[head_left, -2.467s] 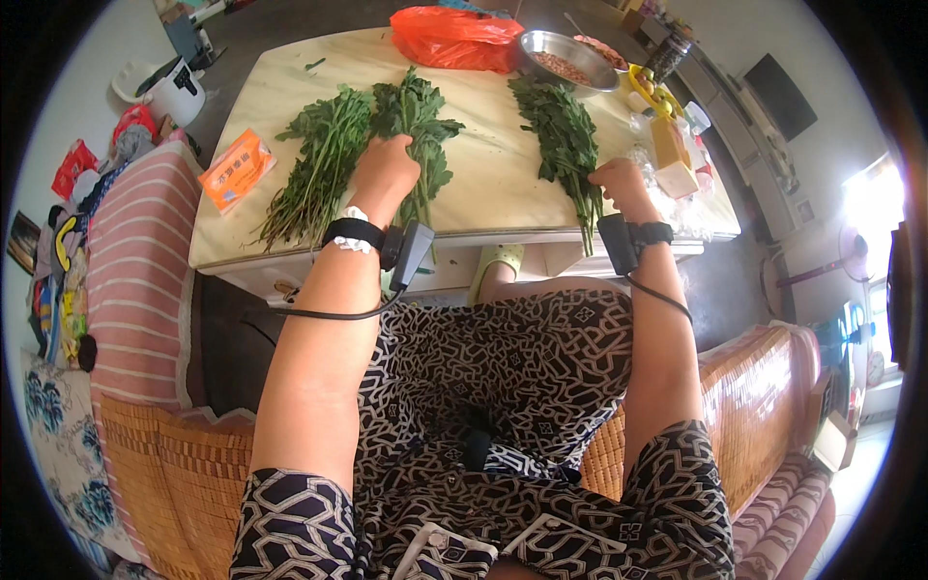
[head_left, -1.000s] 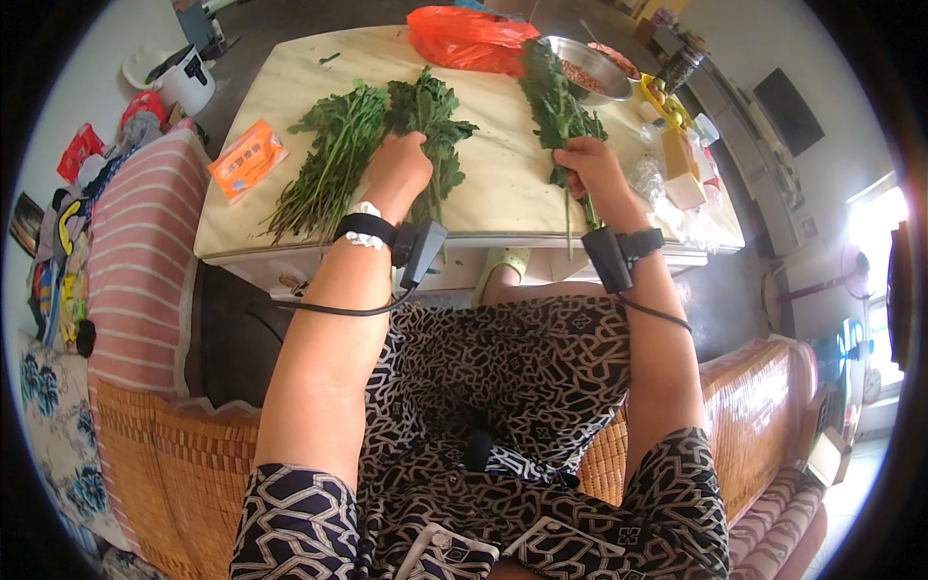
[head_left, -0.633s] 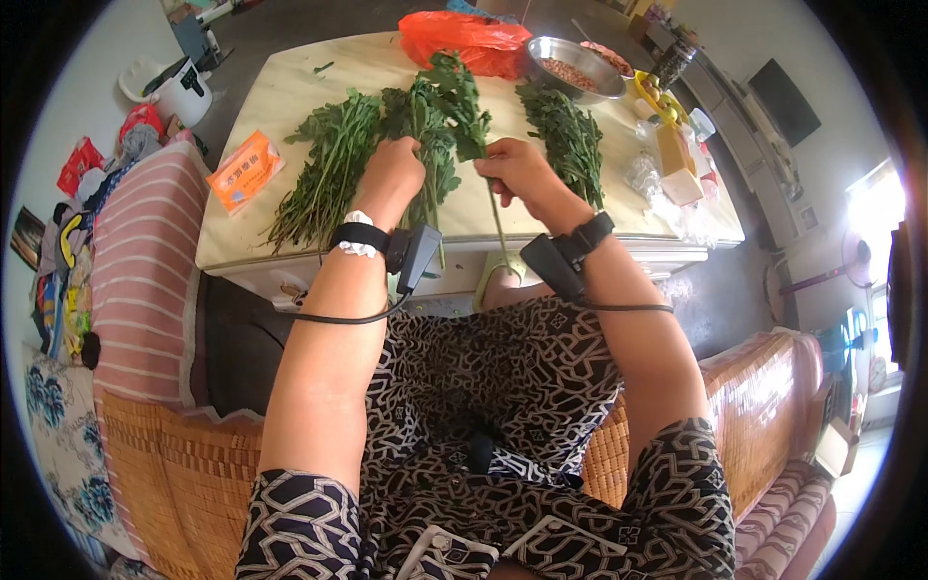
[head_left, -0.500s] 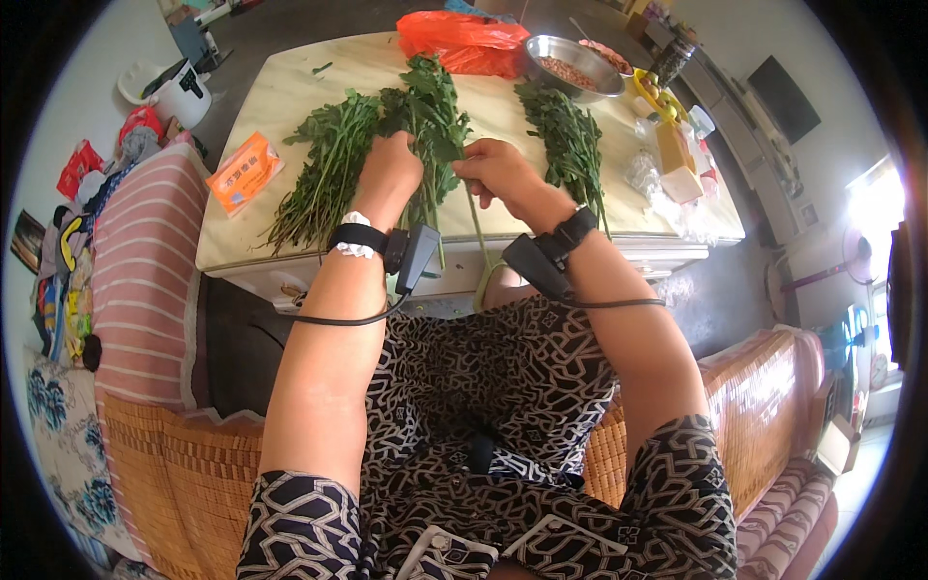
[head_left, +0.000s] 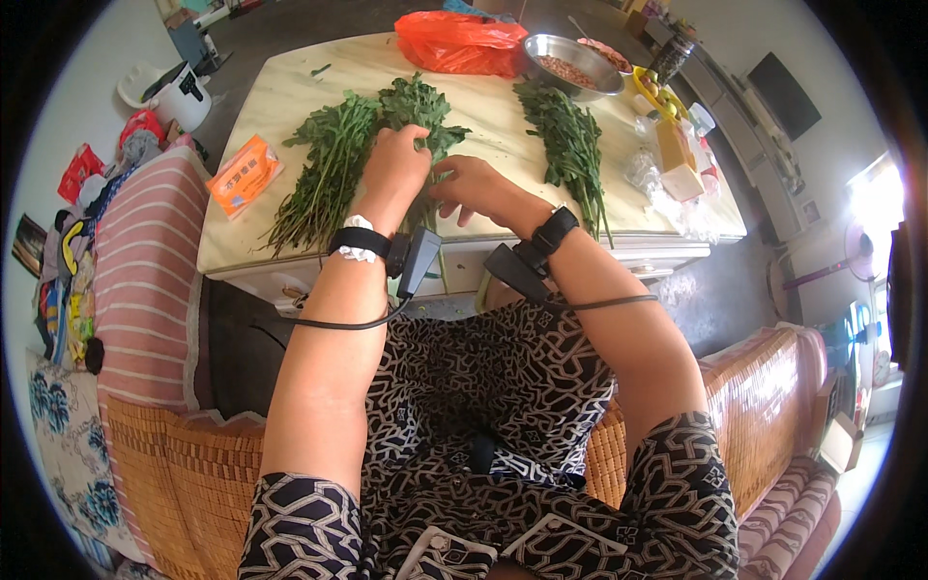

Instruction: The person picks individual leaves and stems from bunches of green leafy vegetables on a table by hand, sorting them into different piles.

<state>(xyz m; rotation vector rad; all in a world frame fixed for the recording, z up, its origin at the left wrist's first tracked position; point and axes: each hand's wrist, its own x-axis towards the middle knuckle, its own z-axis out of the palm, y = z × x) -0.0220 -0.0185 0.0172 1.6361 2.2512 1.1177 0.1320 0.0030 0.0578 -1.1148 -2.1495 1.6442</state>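
Observation:
My left hand (head_left: 394,169) is closed around the middle of a bunch of leafy greens (head_left: 416,101), whose leaves fan out beyond its fingers and whose stems hang toward the table's near edge. Beside it, my right hand (head_left: 483,188) has its fingers bent and apart at the bunch's right side, with nothing visible between them. Left of my left hand lies a larger pile of the greens (head_left: 329,159), stems toward me. A third bunch (head_left: 565,140) rests apart on the right. Both wrists wear black straps with small black devices.
The pale marble-patterned table (head_left: 261,126) also holds an orange packet (head_left: 245,176), a red plastic bag (head_left: 459,43), a metal bowl of reddish-brown bits (head_left: 599,82), a yellow fruit basket (head_left: 650,95) and clear plastic wrapping (head_left: 688,220). A striped-covered seat (head_left: 150,280) stands left.
My right hand has moved left to the bunch in my left hand. The single long stem it was pinching no longer shows in it. The bunch's leafy top sits lower.

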